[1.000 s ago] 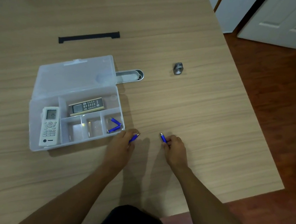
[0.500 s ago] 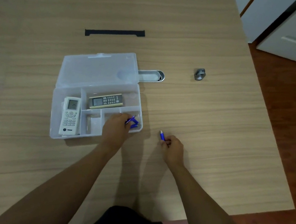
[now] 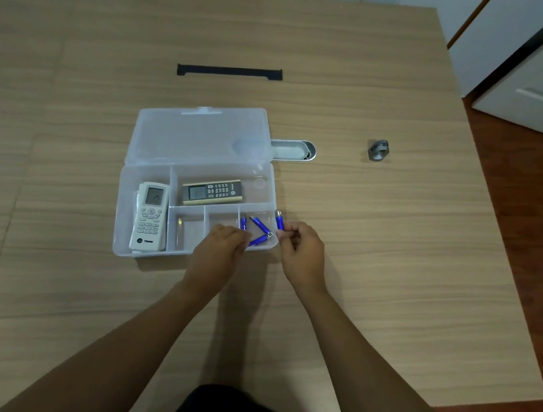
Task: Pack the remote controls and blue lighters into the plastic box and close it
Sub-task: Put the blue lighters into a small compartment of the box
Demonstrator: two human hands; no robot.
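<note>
The clear plastic box (image 3: 125, 207) lies open on the wooden table, its lid (image 3: 199, 137) folded back. A white remote (image 3: 150, 217) fills the left compartment and a dark remote (image 3: 212, 192) lies in the upper one. Three blue lighters (image 3: 259, 226) rest in the bottom-right compartment. My left hand (image 3: 221, 251) hovers over the box's front edge beside them, fingers curled, nothing visibly in it. My right hand (image 3: 302, 249) pinches a fourth blue lighter (image 3: 279, 220) upright at the box's right rim.
A small metal tin (image 3: 293, 150) sits behind the box's right corner. A grey metal fitting (image 3: 378, 150) lies further right. A black strip (image 3: 229, 71) is set in the table further back. The table's right edge drops to a wood floor.
My left hand has let its lighter go into the bottom-right compartment. My right hand has carried its lighter leftward to the box's right rim. The camera view has shifted.
</note>
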